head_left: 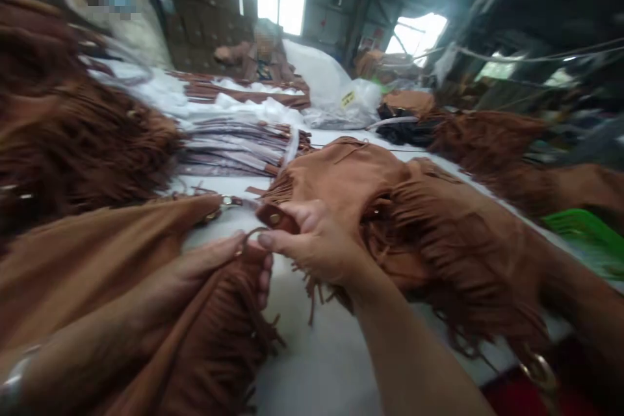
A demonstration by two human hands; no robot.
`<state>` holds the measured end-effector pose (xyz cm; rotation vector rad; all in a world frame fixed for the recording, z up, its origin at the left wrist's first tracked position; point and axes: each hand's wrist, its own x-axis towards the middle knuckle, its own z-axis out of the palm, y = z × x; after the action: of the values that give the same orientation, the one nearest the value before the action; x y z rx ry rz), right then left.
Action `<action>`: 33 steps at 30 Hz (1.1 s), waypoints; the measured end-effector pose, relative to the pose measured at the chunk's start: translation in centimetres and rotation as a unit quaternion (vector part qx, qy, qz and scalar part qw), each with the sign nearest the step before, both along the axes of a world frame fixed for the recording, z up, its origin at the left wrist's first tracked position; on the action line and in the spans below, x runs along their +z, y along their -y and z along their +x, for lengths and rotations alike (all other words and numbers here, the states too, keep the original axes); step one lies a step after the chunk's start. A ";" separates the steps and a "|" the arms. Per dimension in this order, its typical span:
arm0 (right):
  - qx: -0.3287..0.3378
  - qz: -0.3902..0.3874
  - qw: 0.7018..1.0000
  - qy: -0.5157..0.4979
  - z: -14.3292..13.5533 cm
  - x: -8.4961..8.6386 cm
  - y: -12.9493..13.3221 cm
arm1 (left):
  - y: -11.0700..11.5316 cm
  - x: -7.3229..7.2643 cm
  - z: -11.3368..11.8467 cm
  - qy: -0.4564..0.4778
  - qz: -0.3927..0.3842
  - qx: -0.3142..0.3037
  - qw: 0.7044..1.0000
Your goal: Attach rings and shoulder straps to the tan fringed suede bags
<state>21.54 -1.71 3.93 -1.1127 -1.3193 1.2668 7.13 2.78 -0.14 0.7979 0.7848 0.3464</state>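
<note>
My left hand [219,257] is closed on the top corner of a brown fringed suede bag [209,344], its fingers curled behind the edge. A thin metal ring [247,234] stands at that corner. My right hand [324,244] pinches a brown leather strap end [275,216] with a brass-coloured stud, and its thumb reaches to the ring. Whether the strap passes through the ring cannot be made out. Another fringed suede bag [355,169] lies just beyond my right hand. A smooth brown suede piece [97,260] with a metal clasp [227,201] lies beside my left forearm.
Fringed brown bags [88,136] are heaped at the left. Plastic-wrapped straps [229,146] lie across the white table [316,351]. More fringed pieces [487,140] and a green basket [585,234] are at the right. One person [266,62] is behind the table, another [131,26] at upper left.
</note>
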 end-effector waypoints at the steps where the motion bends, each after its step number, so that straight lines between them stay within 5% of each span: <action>1: 0.007 -0.006 1.000 0.001 -0.1 0.2 0.1 | -0.1 0.4 -1.4 0.057 -0.029 -0.033 0.997; 4: 0.023 -0.024 0.999 0.004 -0.3 0.8 0.0 | -0.4 1.0 -2.9 0.188 -0.084 -0.094 0.974; 8: -0.006 -0.018 0.998 0.059 -0.3 1.3 -0.2 | -0.9 0.5 -2.2 0.232 -0.093 -0.070 0.966; 12: -0.032 -0.052 0.993 0.102 0.1 1.1 -0.3 | -0.8 0.2 -2.1 0.232 -0.093 -0.059 0.967; 17: 0.019 -0.103 0.992 0.070 1.3 0.4 -0.4 | -0.8 0.4 -2.3 0.222 -0.098 -0.060 0.968; 23: 0.011 -0.118 0.990 0.075 2.1 0.0 -0.5 | -0.5 0.9 -2.3 0.176 -0.068 -0.094 0.978; 33: -0.005 -0.099 0.992 0.077 2.1 -0.1 -0.4 | -0.3 0.4 -2.4 0.131 -0.104 -0.053 0.985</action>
<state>23.66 -1.27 3.83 -1.3784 -1.3194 1.3479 4.76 3.04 0.29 0.5812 0.5198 0.2630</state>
